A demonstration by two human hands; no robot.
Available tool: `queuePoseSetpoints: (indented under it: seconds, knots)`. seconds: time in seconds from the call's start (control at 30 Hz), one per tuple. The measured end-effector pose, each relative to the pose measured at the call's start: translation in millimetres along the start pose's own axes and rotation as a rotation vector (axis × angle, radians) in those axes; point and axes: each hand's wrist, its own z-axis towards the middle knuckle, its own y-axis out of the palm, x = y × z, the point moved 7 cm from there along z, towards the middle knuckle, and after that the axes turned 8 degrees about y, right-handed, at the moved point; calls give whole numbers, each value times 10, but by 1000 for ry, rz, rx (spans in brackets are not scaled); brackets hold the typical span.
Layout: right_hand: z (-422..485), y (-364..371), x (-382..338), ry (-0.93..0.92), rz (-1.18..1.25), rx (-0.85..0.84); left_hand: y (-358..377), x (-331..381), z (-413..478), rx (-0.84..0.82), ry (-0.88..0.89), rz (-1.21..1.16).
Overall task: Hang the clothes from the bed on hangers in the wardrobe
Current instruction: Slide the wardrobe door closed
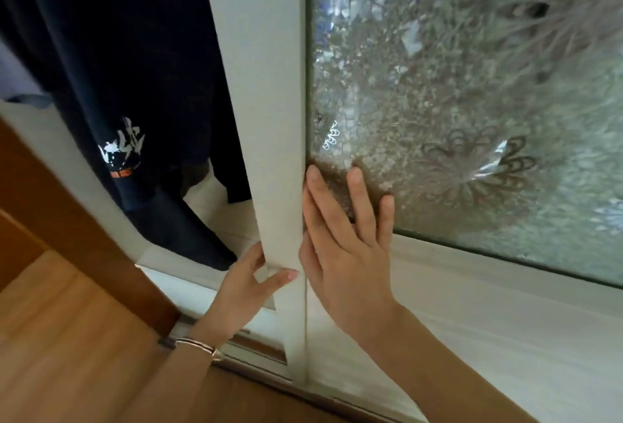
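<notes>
Head view looks down on the wardrobe (175, 274), whose white sliding door (269, 85) fills most of the picture, a patterned glass panel (472, 102) set in it; the door stands part way across, leaving a gap on the left where the inside shows; there a dark navy shirt (118, 51) with a white print hangs among other dark garments, its hanger out of sight above; the bed is not in view; wooden floor (67, 338) lies below; the right hand (344, 254) lies flat on the glass, fingers straight and spread, likely to push the door sideways; the left hand (242, 284) curls thumb and fingers round the door's edge, probably to steer it; a bracelet (199, 345) circles that wrist.
</notes>
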Motion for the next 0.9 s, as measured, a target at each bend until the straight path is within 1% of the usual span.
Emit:
queuePoseSetpoints:
  seconds: [0.07,0.2,0.27,0.4,0.47,0.63,0.73,0.83,0.9]
  knots:
    - [50,84,-193,-4,9,-34,-186,-17,-58,85,31,64]
    - [166,249,-637,-16,26,-69,-572,-84,-122,338,61,178]
    - [226,323,-872,-22,34,-55,-778,-120,-118,421,60,212]
    - [382,451,-1340,-50,6,29,-1282,-143,-88,549,92,316]
    - [475,530,-1597,-65,-19,64,-1541,-210,-34,552,79,349]
    - [656,759,-2237,-95,-18,106,-2192,-489,126,534,46,349]
    - [755,916,-2596,-124,-13,88,-2536,-677,229,545,3,341]
    - [823,1051,-2934,-176,-15,61,-2865,-795,300,554,6,356]
    - [868,1131,-3126,-215,25,28,-3083,-848,331,561,8,376]
